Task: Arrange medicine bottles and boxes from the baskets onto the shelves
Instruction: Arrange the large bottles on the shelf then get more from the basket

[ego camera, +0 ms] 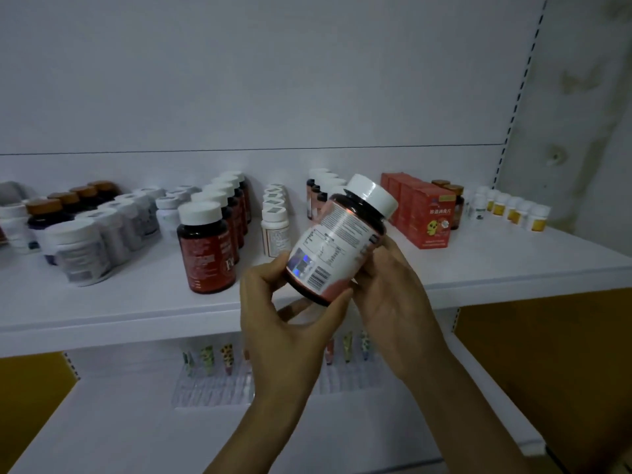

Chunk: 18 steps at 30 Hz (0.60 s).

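i see the left hand [273, 313] and the right hand [393, 295] both holding one dark pill bottle [337, 244] in the air in front of the top shelf [496, 268]. the bottle is tilted. its white cap [372, 195] points up and away from the fingers, and its bottom sits low by the left palm. the left fingers [342, 295] curl under the bottom of the bottle, and the left thumb presses its side near the barcode. the right fingers [393, 249] wrap round the far side, close together.

out past the left thumb i see a row of dark bottles with red labels [207, 254] on the shelf. between that row and the fingers stands a line of small white bottles [275, 230]. just past the right fingers is a row of red boxes [427, 217]. further out that way are tiny white bottles with yellow labels [513, 212]. far from the left hand, on its outer side, are fat white jars [82, 251]. below the wrists, on the lower shelf [102, 422], lie blister packs [212, 388]
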### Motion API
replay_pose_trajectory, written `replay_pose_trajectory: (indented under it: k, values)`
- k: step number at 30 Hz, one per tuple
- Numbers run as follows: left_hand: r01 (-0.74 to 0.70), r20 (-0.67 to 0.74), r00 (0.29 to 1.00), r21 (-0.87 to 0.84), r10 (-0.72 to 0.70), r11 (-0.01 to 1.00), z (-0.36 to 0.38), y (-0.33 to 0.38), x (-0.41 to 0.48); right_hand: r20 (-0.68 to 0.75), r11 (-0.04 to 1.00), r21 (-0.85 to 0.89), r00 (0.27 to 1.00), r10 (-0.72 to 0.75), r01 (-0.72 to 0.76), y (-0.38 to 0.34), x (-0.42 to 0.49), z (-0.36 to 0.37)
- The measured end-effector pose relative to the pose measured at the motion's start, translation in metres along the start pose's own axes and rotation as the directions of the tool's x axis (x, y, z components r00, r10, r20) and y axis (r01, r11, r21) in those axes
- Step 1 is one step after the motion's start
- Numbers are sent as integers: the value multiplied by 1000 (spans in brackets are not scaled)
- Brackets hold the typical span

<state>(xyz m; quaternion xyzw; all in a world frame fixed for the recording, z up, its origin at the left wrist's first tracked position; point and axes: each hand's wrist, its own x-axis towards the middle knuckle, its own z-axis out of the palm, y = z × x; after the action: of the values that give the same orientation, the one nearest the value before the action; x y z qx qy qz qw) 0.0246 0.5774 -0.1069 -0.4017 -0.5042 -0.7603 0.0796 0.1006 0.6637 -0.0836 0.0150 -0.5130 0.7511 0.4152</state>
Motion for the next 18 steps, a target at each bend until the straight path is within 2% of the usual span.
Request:
replay_pose_trajectory:
  k: [4,7,9,10,11,12,13,14,15,16,17,18]
  values:
    - [-261,-10,963,196,268,945,3,-14,-3,6,999,-13,999,-38,38,0,0,8]
    - [-453,43,883,344,468,823,4,-22,-1,2,999,6,1000,-31,31,1,2,7]
    - [-515,106,854,311,509,799,1,-25,-2,5,999,33,1000,11,-11,0,2,3]
    - [-499,147,867,246,477,831,0,-24,-3,14,999,43,1000,28,-29,-1,2,-1]
    - [-415,179,904,152,388,897,-1,-21,-5,32,998,54,999,37,-38,-2,2,-4]
    - [-241,189,955,53,227,969,-2,-17,-6,60,996,76,997,44,-49,-4,3,-8]
    - [20,200,980,-54,-8,998,-4,-10,-4,99,993,104,994,53,-63,-4,4,-11]
    - [305,255,930,-139,-264,942,-5,-5,0,136,990,121,989,62,-79,-5,5,-13]
    - [520,345,828,-173,-443,837,-7,-3,4,165,989,119,984,69,-89,-5,7,-15]
    - [633,441,733,-161,-518,757,-9,-4,9,187,990,106,980,73,-94,-5,9,-17]
    - [665,507,683,-133,-526,735,-12,-3,13,198,991,89,977,79,-98,-5,10,-19]
    - [646,521,690,-129,-502,753,-13,-2,15,202,992,69,975,90,-106,-6,12,-21]
